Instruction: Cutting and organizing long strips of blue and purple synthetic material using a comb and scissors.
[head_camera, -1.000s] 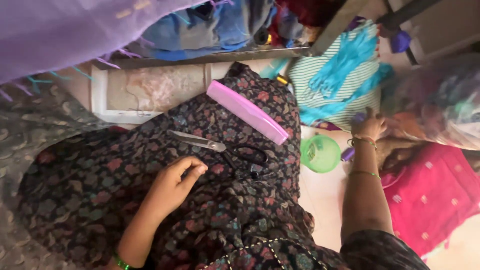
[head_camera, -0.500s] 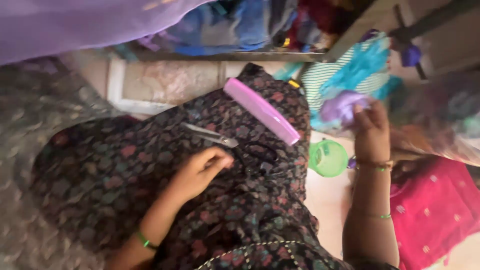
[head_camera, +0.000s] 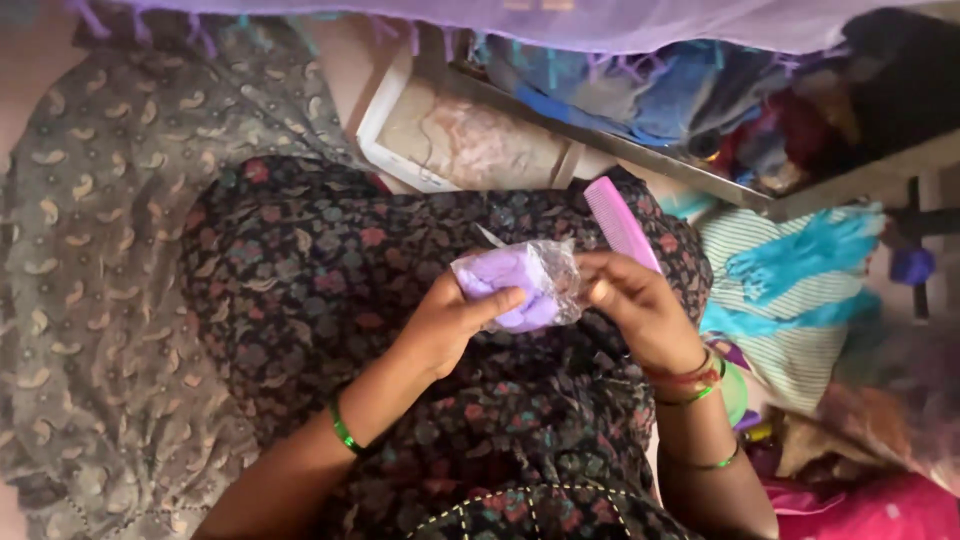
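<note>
Two hands meet at the centre of the frame over one dark floral cloth (head_camera: 330, 270), the largest thing in view, spread across the person's lap from left of centre to right. One grey paisley cloth (head_camera: 90, 270) fills the left side beneath it. One purple fringed fabric (head_camera: 600, 18) hangs along the top edge. One pale marbled slab with a white frame (head_camera: 460, 140) lies at upper centre, and one heap of blue and mixed clothes (head_camera: 660, 95) sits to its right. One striped turquoise cloth (head_camera: 790, 290) lies at the right, one bright pink cloth (head_camera: 860, 510) in the lower right corner. One pink comb (head_camera: 618, 220) rests slantwise on the dark cloth, just above the right hand. One green object (head_camera: 737, 392) peeps out behind the right wrist; what it is cannot be told.

One clear plastic packet of lilac pieces (head_camera: 520, 285) is held between both hands at the centre. The left hand (head_camera: 450, 320) comes up from the lower left, fingers curled under the packet and thumb pressed on its face, one green bangle on the wrist. The right hand (head_camera: 635, 305) comes up from the lower right, fingertips pinched on the packet's right edge, with several bangles on the wrist.
</note>
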